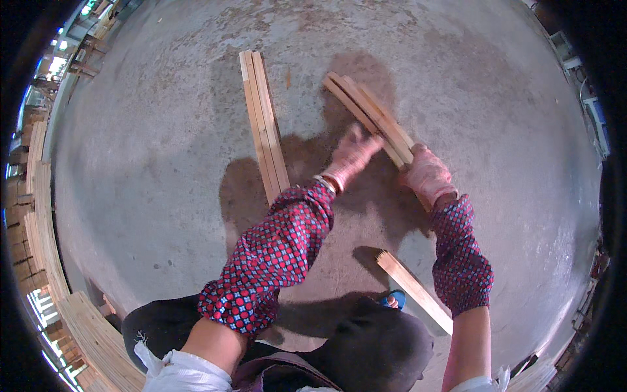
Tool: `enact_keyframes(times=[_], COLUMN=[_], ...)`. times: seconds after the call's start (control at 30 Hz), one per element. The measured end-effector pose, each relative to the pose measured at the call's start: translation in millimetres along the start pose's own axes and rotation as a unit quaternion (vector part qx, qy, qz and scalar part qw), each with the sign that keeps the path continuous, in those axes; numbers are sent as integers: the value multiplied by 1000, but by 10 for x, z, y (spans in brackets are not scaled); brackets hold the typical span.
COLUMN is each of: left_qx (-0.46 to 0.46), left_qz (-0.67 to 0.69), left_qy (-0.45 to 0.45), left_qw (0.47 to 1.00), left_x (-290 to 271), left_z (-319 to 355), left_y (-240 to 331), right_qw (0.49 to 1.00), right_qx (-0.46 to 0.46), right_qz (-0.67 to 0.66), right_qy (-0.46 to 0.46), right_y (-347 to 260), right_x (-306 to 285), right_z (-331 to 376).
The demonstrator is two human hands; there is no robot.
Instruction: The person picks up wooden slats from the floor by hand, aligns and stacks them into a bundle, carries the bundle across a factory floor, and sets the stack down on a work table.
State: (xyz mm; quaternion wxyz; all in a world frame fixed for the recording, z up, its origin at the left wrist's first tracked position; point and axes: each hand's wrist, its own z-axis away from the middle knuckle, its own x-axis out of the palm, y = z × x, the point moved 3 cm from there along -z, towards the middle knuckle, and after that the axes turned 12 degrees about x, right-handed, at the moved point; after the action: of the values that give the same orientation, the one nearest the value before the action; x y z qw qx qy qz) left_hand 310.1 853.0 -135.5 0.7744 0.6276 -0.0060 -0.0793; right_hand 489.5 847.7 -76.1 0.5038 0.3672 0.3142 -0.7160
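Observation:
Several pale wooden strips (372,110) are bunched together at an angle over the concrete floor, slightly fanned at their far end. My right hand (428,175), in a pinkish work glove, wraps round the strips' near part. Against their left side is my left hand (353,160), gloved too and blurred by motion; its fingers are too smeared to read. To the left, a second group of wooden strips (263,121) lies side by side on the floor, its near end hidden behind my left sleeve. A single wooden piece (415,291) with a jagged, toothed end lies beside my right forearm.
Stacked planks (47,222) line the left side, with more long boards (98,336) at the lower left. My knee (382,349) and a foot in a blue sandal (394,300) are close to the toothed piece. Grey, stained concrete floor (163,130) spreads around.

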Motion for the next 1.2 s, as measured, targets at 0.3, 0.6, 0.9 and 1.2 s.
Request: enact_keyframes(times=[0.3, 0.6, 0.9, 1.2], left_qx=[37, -162, -169, -233], left_qz=[115, 168, 311, 358], left_qy=[-26, 31, 70, 74], left_qw=[992, 972, 933, 901], left_x=[809, 899, 1203, 1309], left_z=[268, 489, 510, 524], left_y=[-342, -30, -183, -178], right_qw=[1000, 989, 994, 973], right_qx=[-15, -14, -47, -83], right_qz=[-4, 34, 71, 165], right_qy=[-6, 146, 63, 140], right_y=[259, 166, 285, 308], right_x=[54, 260, 221, 160], right_z=[-256, -82, -147, -305])
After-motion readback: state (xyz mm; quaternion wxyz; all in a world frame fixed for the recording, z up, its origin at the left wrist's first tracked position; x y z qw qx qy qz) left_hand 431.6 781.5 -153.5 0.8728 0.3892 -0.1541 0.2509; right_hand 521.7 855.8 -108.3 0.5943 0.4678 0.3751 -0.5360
